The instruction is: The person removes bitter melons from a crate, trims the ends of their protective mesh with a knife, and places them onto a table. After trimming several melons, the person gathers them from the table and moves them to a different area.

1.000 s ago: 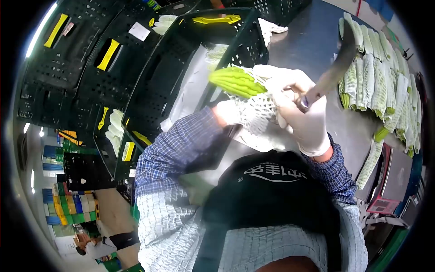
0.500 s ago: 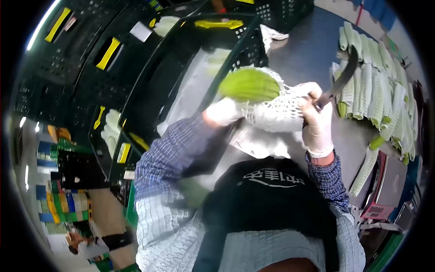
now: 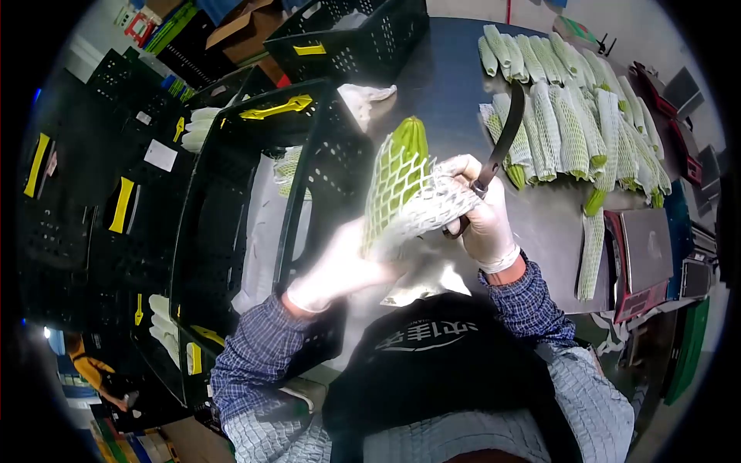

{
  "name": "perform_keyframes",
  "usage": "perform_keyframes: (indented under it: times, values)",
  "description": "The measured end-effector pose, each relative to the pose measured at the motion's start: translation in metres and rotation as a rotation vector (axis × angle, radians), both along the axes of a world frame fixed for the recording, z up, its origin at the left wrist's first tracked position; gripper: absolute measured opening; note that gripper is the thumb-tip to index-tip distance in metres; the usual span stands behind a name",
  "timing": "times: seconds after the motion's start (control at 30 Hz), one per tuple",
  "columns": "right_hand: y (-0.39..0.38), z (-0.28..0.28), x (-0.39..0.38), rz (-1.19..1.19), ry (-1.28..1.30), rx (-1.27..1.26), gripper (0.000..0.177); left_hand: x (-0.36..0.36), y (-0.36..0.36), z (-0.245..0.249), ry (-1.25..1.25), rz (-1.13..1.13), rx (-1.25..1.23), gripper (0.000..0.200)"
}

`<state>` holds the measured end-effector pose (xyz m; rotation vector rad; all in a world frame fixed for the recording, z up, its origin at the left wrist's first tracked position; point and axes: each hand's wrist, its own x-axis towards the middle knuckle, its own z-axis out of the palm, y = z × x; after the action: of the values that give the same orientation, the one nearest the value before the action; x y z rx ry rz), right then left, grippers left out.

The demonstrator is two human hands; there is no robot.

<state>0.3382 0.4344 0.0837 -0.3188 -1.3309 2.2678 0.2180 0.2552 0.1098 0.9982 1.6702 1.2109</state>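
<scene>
A ridged green gourd [image 3: 409, 139] stands tilted in front of me, with its pale tip bare above a white foam net sleeve [image 3: 397, 181]. My left hand [image 3: 340, 266], in a white glove, is closed round the lower part of the gourd through the net. My right hand [image 3: 486, 216], also gloved, grips a knife with a dark curved blade [image 3: 508, 135] pointing up and away. Its fingers also pinch the loose end of the net. Below the hands lies a crumpled white wrapper [image 3: 428, 285] on the metal table [image 3: 532, 220].
Many net-wrapped gourds [image 3: 571, 131] lie in rows at the table's far right. A dark crate [image 3: 359, 139] with white lining and wrapped gourds stands to my left. More crates [image 3: 347, 50] are beyond it. Laptops [image 3: 647, 247] sit at the right. A person [image 3: 93, 366] is at lower left.
The gourd has swung from lying sideways to standing tip-up, and the net now covers more of it. My left hand has moved down beneath it. The view has turned.
</scene>
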Motion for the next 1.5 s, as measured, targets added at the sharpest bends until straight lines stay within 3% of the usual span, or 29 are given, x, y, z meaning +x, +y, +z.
perform_keyframes:
  times: [0.13, 0.17, 0.2, 0.27, 0.33, 0.5, 0.63, 0.77, 1.07, 1.5]
  values:
    - [0.010, -0.004, -0.002, -0.109, 0.064, 0.079, 0.019, 0.003, 0.000, 0.000, 0.110, 0.006, -0.054, 0.056]
    - [0.012, -0.005, -0.003, -0.156, 0.087, 0.114, 0.023, 0.001, -0.002, -0.005, 0.046, 0.000, 0.084, 0.057]
    - [0.014, -0.004, -0.003, -0.201, 0.112, 0.131, 0.025, 0.003, 0.000, 0.001, 0.162, 0.012, -0.037, 0.059]
    - [0.018, 0.003, -0.001, -0.235, 0.173, 0.118, 0.028, 0.001, -0.003, -0.005, 0.150, 0.005, -0.001, 0.058]
    - [0.022, 0.010, 0.004, -0.190, 0.199, 0.121, 0.030, 0.006, 0.002, 0.003, 0.300, 0.063, -0.205, 0.056]
    - [0.012, 0.017, 0.008, -0.194, 0.065, 0.198, 0.033, 0.006, 0.001, -0.001, 0.353, 0.115, -0.253, 0.053]
    - [0.005, 0.018, 0.006, -0.145, 0.069, 0.123, 0.033, 0.007, 0.002, -0.002, 0.537, 0.162, -0.266, 0.045]
    - [0.001, 0.020, 0.007, -0.134, 0.083, 0.117, 0.031, 0.001, -0.003, -0.016, 0.715, 0.175, -0.131, 0.046]
    - [-0.001, 0.022, 0.009, -0.106, 0.098, 0.045, 0.031, 0.000, -0.004, -0.022, 0.836, 0.266, -0.062, 0.039]
    - [0.007, 0.013, 0.013, -0.137, 0.039, 0.181, 0.027, -0.006, -0.003, -0.022, 1.029, 0.311, -0.091, 0.039]
